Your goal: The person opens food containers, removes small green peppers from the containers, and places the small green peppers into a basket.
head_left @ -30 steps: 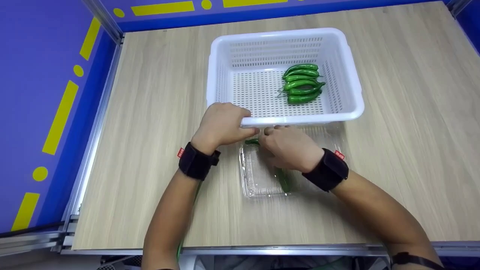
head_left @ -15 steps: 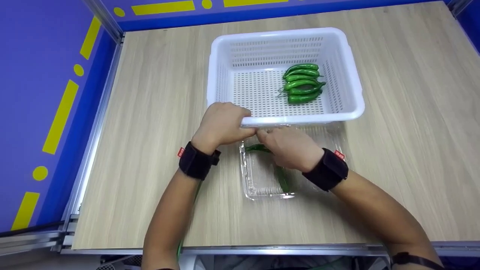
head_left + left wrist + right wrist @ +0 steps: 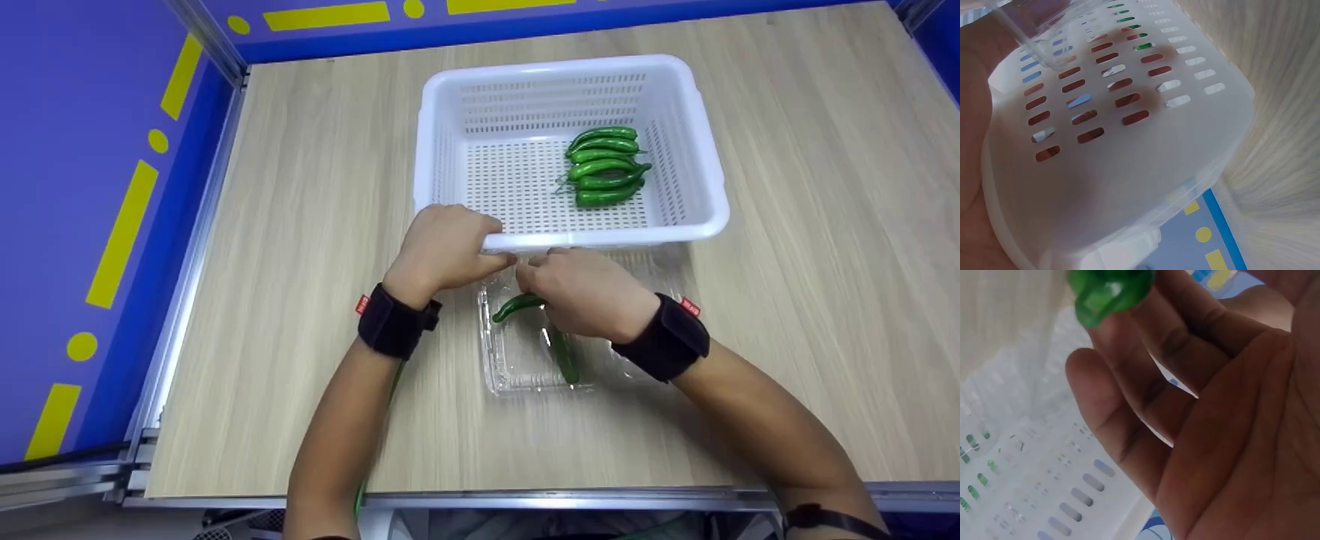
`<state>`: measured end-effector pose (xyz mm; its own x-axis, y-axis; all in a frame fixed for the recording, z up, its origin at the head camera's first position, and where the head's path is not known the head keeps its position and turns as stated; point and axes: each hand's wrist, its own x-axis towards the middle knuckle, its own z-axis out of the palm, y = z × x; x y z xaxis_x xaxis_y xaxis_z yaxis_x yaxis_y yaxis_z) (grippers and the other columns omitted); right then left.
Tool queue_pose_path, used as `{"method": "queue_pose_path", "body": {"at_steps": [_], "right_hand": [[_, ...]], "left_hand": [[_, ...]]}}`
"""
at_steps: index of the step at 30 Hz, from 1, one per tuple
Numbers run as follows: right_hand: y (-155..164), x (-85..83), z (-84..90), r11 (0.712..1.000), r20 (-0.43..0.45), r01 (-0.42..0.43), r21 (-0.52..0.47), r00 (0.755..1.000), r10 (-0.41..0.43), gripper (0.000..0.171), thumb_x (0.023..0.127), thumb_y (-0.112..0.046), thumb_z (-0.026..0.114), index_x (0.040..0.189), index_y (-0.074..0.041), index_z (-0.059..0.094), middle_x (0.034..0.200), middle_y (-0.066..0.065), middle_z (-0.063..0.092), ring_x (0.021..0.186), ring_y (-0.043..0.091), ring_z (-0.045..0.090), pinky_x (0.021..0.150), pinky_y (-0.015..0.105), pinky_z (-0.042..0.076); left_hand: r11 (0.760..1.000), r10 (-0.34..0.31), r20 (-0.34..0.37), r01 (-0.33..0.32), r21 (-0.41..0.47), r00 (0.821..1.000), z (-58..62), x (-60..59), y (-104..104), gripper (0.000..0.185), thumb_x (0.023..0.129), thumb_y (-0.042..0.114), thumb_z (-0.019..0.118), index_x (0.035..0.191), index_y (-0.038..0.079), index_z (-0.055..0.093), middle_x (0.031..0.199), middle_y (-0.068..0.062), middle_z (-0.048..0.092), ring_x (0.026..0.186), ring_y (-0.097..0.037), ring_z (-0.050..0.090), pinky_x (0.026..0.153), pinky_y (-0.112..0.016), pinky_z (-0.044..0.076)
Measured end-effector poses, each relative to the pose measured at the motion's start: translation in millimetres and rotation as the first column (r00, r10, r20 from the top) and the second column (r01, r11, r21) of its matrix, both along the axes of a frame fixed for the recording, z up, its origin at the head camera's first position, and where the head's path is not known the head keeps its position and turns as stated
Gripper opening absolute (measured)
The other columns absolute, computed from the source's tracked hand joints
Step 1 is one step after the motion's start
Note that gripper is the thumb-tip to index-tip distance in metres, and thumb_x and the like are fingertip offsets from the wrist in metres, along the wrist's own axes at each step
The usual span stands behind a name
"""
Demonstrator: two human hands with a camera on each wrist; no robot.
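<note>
My left hand (image 3: 446, 247) grips the front rim of a white slotted basket (image 3: 592, 240) near its left corner. In the left wrist view, fingers show dimly through the slots of the basket wall (image 3: 1112, 185). Close in front, a clear plastic clamshell box (image 3: 491, 367) lies unfolded, partly under my right hand (image 3: 589, 292). That hand holds a green chili pepper (image 3: 517, 304), curved end pointing left over the box. The right wrist view catches the pepper's green end (image 3: 1109, 295) at the fingertips. Another green chili (image 3: 564, 358) lies lengthwise in the box, its far end hidden below the hand.
Several green chilies (image 3: 606, 166) lie in a row on the right side of the basket's floor. Wood-grain table (image 3: 315, 187) surrounds basket and box. Blue panels (image 3: 67, 187) with yellow marks border the left and far sides, and a metal rail (image 3: 570, 501) runs along the front.
The chili in my right hand has come nearer to me, its left end swinging downward and showing more. My right wrist has shifted slightly right. My left hand and the basket stay put.
</note>
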<state>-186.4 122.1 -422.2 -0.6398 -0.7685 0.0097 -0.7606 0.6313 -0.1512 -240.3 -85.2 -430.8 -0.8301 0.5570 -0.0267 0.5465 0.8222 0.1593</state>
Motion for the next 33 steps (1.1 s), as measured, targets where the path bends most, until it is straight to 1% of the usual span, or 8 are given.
{"method": "queue_pose_path", "body": {"at_steps": [4,9,13,17,22,26,28,33], "right_hand": [[0,2.5,5.0,1.000,0.001,-0.023,-0.013,1.000,0.023,0.022,0.071,0.006,0.069,0.082,-0.011,0.060,0.074,0.003,0.062,0.066,0.025,0.061,0.058,0.041,0.050],[2,4.7,13.9,0.998,0.041,-0.036,-0.041,0.998,0.038,0.021,0.075,0.003,0.070,0.088,-0.012,0.064,0.081,0.002,0.066,0.074,0.025,0.064,0.066,0.041,0.052],[7,4.8,22.9,0.996,0.058,-0.028,-0.083,0.998,0.033,0.020,0.076,0.001,0.071,0.089,-0.014,0.065,0.082,0.000,0.067,0.075,0.024,0.064,0.069,0.041,0.052],[14,2.0,30.6,0.993,0.063,-0.004,-0.117,0.998,0.012,0.019,0.076,-0.001,0.073,0.087,-0.015,0.065,0.082,-0.001,0.066,0.075,0.023,0.062,0.071,0.041,0.052],[20,-1.5,37.0,0.988,0.069,0.027,-0.150,0.997,-0.017,0.016,0.078,-0.001,0.070,0.088,-0.013,0.066,0.082,-0.001,0.066,0.075,0.021,0.061,0.069,0.039,0.051],[24,-2.2,40.2,0.987,0.066,0.030,-0.161,0.998,-0.020,0.017,0.080,-0.001,0.070,0.091,-0.012,0.069,0.085,-0.001,0.068,0.078,0.021,0.063,0.070,0.039,0.051],[25,-2.4,41.8,0.986,0.057,0.026,-0.164,0.998,-0.017,0.018,0.080,0.000,0.070,0.092,-0.013,0.069,0.086,-0.001,0.068,0.080,0.022,0.063,0.073,0.039,0.052],[31,-4.0,46.2,0.981,0.018,0.008,-0.195,1.000,-0.004,0.020,0.079,0.001,0.069,0.094,-0.012,0.069,0.086,0.000,0.067,0.084,0.024,0.062,0.079,0.041,0.051]], "left_hand": [[1.000,0.001,-0.008,-0.001,0.000,1.000,-0.1,-0.2,0,0.038,0.091,0.051,0.060,0.071,0.020,0.053,0.065,0.005,0.054,0.062,-0.018,0.053,0.057,-0.041,0.046],[1.000,0.006,-0.007,-0.006,-0.004,1.000,0.5,-0.2,0,0.038,0.092,0.052,0.060,0.071,0.020,0.052,0.065,0.006,0.053,0.062,-0.019,0.053,0.057,-0.041,0.045],[1.000,0.007,-0.001,-0.007,-0.005,1.000,0.9,-0.3,0,0.039,0.092,0.054,0.060,0.071,0.021,0.052,0.065,0.006,0.052,0.062,-0.018,0.052,0.057,-0.040,0.044],[1.000,0.006,-0.001,-0.006,-0.008,1.000,1.3,-0.6,0,0.040,0.091,0.054,0.061,0.071,0.021,0.051,0.065,0.006,0.051,0.061,-0.018,0.051,0.057,-0.040,0.044],[1.000,0.012,0.010,-0.012,-0.021,1.000,1.6,-0.9,1,0.040,0.091,0.056,0.062,0.072,0.022,0.052,0.065,0.006,0.052,0.062,-0.018,0.053,0.060,-0.041,0.045],[1.000,0.012,0.015,-0.012,-0.026,1.000,1.7,-0.2,1,0.039,0.091,0.056,0.062,0.074,0.022,0.054,0.066,0.006,0.054,0.063,-0.018,0.054,0.061,-0.041,0.046],[1.000,0.013,0.013,-0.013,-0.020,1.000,1.7,0.4,1,0.039,0.091,0.055,0.062,0.073,0.022,0.053,0.065,0.006,0.052,0.062,-0.018,0.053,0.059,-0.041,0.045],[1.000,0.015,0.000,-0.015,0.003,1.000,1.4,1.2,0,0.038,0.090,0.053,0.064,0.071,0.021,0.052,0.065,0.006,0.053,0.061,-0.018,0.052,0.058,-0.041,0.044]]}}
